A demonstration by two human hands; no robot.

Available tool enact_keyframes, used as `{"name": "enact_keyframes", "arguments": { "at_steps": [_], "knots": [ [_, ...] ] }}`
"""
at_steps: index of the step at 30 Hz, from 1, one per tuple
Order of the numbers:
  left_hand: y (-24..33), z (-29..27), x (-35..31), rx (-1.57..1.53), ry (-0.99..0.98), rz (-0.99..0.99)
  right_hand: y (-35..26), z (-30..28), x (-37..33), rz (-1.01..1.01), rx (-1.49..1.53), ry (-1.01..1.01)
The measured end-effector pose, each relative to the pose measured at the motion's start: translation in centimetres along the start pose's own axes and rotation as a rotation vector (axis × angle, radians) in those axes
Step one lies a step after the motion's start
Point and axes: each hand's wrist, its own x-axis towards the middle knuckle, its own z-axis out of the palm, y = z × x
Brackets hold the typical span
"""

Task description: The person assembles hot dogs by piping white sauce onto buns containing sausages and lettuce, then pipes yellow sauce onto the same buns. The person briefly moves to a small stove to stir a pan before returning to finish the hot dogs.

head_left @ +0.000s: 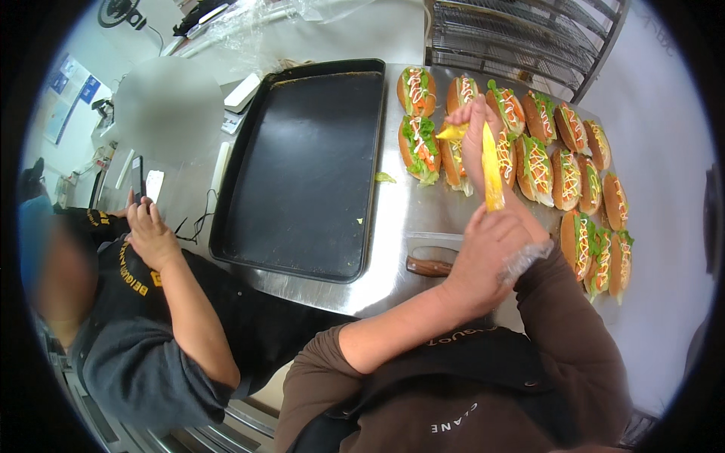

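A clear piping bag of yellow sauce (493,177) is held over the hot dogs by both of my hands. My left hand (487,253) is closed round its lower end, and crumpled clear plastic (526,259) sticks out beside the wrist. My right hand (474,143) wraps the bag higher up, near the end whose yellow tip points left. Just under that tip lies a hot dog (451,162) in a brown bun, partly hidden by the hand. Beside it, another hot dog (420,147) shows lettuce, orange shreds and white sauce. Several others, such as one hot dog (537,170), carry zigzag yellow lines.
A large black baking tray (374,151) stands left of the hot dogs on the steel table (408,215). Near my left forearm lies a wooden-handled knife (428,266). At left a co-worker's hand (155,238) is by a phone (138,177). A wire rack (521,38) stands behind.
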Motion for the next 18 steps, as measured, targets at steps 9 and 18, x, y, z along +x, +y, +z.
{"name": "enact_keyframes", "arguments": {
  "at_steps": [9, 18],
  "knots": [
    [-6.7, -3.1, 2.7, -0.172, 0.181, -0.049, 7.3, 2.5, 5.0, -0.016, -0.099, -0.138],
    [-9.0, -3.7, 3.7, -0.196, 0.167, -0.05, 8.9, 1.8, 5.5, 0.108, -0.216, -0.223]
  ]
}}
